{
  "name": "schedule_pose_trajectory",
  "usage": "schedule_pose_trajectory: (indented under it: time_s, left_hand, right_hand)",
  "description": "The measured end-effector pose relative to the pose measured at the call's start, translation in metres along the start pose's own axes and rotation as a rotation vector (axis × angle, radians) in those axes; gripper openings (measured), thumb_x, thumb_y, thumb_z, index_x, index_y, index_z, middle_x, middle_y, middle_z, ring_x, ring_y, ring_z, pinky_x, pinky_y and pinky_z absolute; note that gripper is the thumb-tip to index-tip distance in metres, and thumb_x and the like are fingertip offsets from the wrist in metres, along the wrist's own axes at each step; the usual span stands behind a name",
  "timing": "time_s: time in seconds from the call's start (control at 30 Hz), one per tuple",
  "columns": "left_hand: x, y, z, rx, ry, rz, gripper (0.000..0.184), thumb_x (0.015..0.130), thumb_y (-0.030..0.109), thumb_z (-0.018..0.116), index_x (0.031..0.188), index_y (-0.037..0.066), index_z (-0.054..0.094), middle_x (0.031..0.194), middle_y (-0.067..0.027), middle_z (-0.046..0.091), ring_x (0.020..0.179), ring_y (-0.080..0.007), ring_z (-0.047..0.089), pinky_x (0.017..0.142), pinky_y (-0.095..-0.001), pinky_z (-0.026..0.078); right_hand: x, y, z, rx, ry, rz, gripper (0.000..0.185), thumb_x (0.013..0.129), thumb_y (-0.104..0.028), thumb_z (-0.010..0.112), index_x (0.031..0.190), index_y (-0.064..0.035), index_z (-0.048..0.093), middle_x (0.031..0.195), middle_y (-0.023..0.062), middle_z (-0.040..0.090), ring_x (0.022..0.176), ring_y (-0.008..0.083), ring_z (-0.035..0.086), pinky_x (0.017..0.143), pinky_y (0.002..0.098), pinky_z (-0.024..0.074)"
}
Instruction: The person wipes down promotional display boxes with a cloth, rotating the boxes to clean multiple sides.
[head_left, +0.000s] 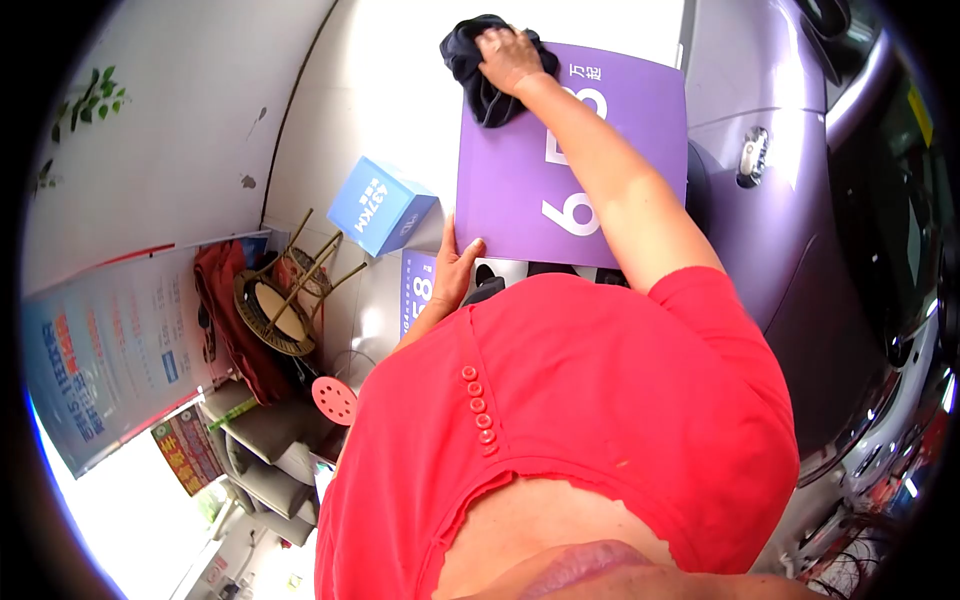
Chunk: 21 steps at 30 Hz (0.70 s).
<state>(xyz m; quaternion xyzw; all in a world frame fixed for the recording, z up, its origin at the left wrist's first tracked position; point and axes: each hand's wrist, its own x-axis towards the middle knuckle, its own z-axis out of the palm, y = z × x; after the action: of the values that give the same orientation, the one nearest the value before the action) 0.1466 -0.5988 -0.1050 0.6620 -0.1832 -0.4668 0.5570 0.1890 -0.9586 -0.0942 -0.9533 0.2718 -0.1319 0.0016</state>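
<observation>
Right hand [508,58] closed over dark cloth [487,98], on far-left corner of purple printed box [515,180]; left hand [458,272] gripping near-left corner. Blue 437KM box [382,205] just beside. Insides of both hidden from me.

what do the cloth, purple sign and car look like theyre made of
Cloth: likely soft, matte fabric; it bunches in folds under the right hand.
Purple sign: perhaps plastic or coated board, smooth with a slight sheen; its face looks even, with crisp white characters.
Car: probably painted metal, glossy; bright highlights streak its side.
</observation>
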Motion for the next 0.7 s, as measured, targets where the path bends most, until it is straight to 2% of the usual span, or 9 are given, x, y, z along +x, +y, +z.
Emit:
schedule_pose_trajectory:
  time_s: [0.17,0.23,0.3,0.37,0.43,0.5,0.57,0.63,0.7]
  left_hand:
    - [0.004,-0.002,0.007,-0.086,0.012,0.043,0.077,0.096,0.003,0.061,0.159,0.005,0.017,0.132,-0.0102,0.053,0.103,-0.0147,0.057,0.088,-0.0292,0.051]
    - [0.004,-0.002,0.005,-0.063,-0.021,0.064,0.078,0.095,0.002,0.061,0.159,0.004,0.015,0.134,-0.0108,0.051,0.104,-0.0152,0.057,0.088,-0.0291,0.051]
    - [0.007,-0.008,0.004,-0.059,-0.043,0.079,0.079,0.095,0.002,0.061,0.159,0.004,0.014,0.135,-0.0115,0.050,0.105,-0.0157,0.057,0.088,-0.0290,0.051]
    - [0.010,-0.011,0.001,-0.056,-0.055,0.089,0.079,0.095,0.002,0.060,0.159,0.004,0.013,0.136,-0.0122,0.049,0.106,-0.0163,0.057,0.088,-0.0290,0.051]
    - [0.019,-0.010,0.000,-0.061,-0.068,0.038,0.080,0.095,0.001,0.060,0.159,0.003,0.013,0.137,-0.0136,0.048,0.108,-0.0177,0.057,0.090,-0.0299,0.052]
    - [0.022,-0.016,0.000,-0.119,-0.099,0.001,0.080,0.094,0.001,0.061,0.158,0.001,0.013,0.140,-0.0155,0.047,0.114,-0.0193,0.056,0.095,-0.0309,0.051]
    - [0.033,-0.035,-0.005,-0.103,-0.197,0.134,0.079,0.094,0.001,0.061,0.157,-0.001,0.013,0.142,-0.0166,0.045,0.119,-0.0201,0.054,0.098,-0.0318,0.049]
    - [0.037,-0.034,-0.006,-0.047,-0.213,0.121,0.075,0.095,0.004,0.061,0.156,-0.002,0.018,0.143,-0.0162,0.046,0.121,-0.0200,0.053,0.101,-0.0324,0.047]
    - [0.036,-0.003,0.000,0.078,-0.227,0.011,0.073,0.094,0.008,0.063,0.155,-0.001,0.023,0.140,-0.0166,0.049,0.123,-0.0197,0.053,0.101,-0.0321,0.047]
  right_hand:
    - [-0.031,0.115,0.007,-0.104,-0.017,0.339,0.036,0.085,-0.034,0.060,0.111,-0.0087,0.068,0.125,0.0117,0.064,0.123,0.0283,0.056,0.109,0.0455,0.0380]
    - [-0.063,0.162,0.004,-0.211,0.082,0.494,0.039,0.085,-0.035,0.057,0.110,-0.0078,0.069,0.124,0.0130,0.065,0.121,0.0305,0.057,0.104,0.0507,0.0413]
    - [-0.095,0.190,-0.030,-0.099,-0.128,0.789,0.044,0.085,-0.038,0.057,0.113,-0.0059,0.068,0.126,0.0142,0.063,0.121,0.0333,0.057,0.101,0.0542,0.0431]
    - [-0.141,0.200,-0.037,-0.105,0.081,0.912,0.048,0.086,-0.039,0.056,0.118,-0.0038,0.066,0.129,0.0156,0.062,0.122,0.0360,0.056,0.100,0.0547,0.0434]
    - [-0.177,0.193,-0.055,-0.081,0.032,0.968,0.052,0.085,-0.034,0.062,0.127,-0.0036,0.059,0.135,0.0146,0.058,0.129,0.0348,0.050,0.110,0.0529,0.0334]
    - [-0.223,0.176,-0.056,-0.130,0.129,0.944,0.051,0.086,-0.033,0.061,0.127,-0.0025,0.059,0.139,0.0143,0.055,0.133,0.0339,0.046,0.109,0.0527,0.0342]
    - [-0.260,0.146,-0.058,-0.149,0.155,0.951,0.050,0.086,-0.031,0.060,0.127,-0.0022,0.059,0.141,0.0139,0.053,0.135,0.0333,0.043,0.109,0.0529,0.0339]
    - [-0.281,0.095,-0.070,-0.134,0.119,0.921,0.041,0.084,-0.027,0.059,0.117,-0.0025,0.063,0.130,0.0137,0.058,0.127,0.0332,0.049,0.102,0.0550,0.0390]
    - [-0.295,0.037,-0.068,-0.172,0.081,0.689,0.030,0.079,-0.024,0.061,0.097,-0.0019,0.067,0.113,0.0129,0.059,0.112,0.0333,0.054,0.089,0.0552,0.0425]
